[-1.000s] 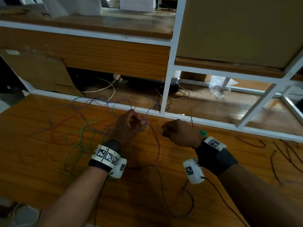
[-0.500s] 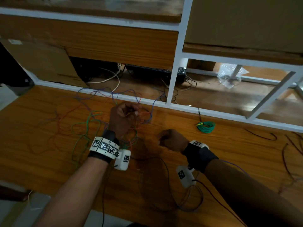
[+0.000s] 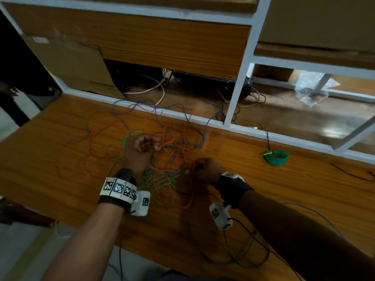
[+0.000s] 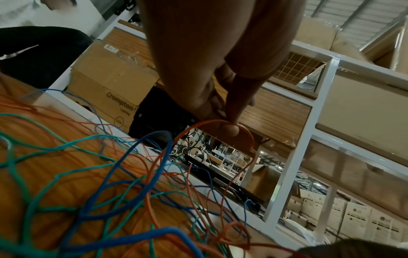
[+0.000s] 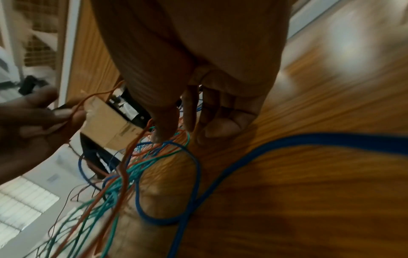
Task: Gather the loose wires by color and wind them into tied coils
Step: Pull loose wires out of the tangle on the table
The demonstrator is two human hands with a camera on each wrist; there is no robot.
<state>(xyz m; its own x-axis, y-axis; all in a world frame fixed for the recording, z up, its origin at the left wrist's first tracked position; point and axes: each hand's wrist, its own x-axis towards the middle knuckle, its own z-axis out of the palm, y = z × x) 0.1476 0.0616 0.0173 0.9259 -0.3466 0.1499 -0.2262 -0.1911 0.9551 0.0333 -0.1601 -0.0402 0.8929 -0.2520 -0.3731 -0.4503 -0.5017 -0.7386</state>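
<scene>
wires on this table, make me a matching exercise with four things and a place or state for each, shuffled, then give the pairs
Things
1. green coil
2. left hand
3. keyboard
4. plastic wrap

Places or states
A. pinches an orange wire loop
B. lies tied on the table, to the right of both hands
C. crumpled on the lower shelf, far right
D. dark, under the wooden panel beyond the table

Pairs: 1-B, 2-A, 3-D, 4-C
</scene>
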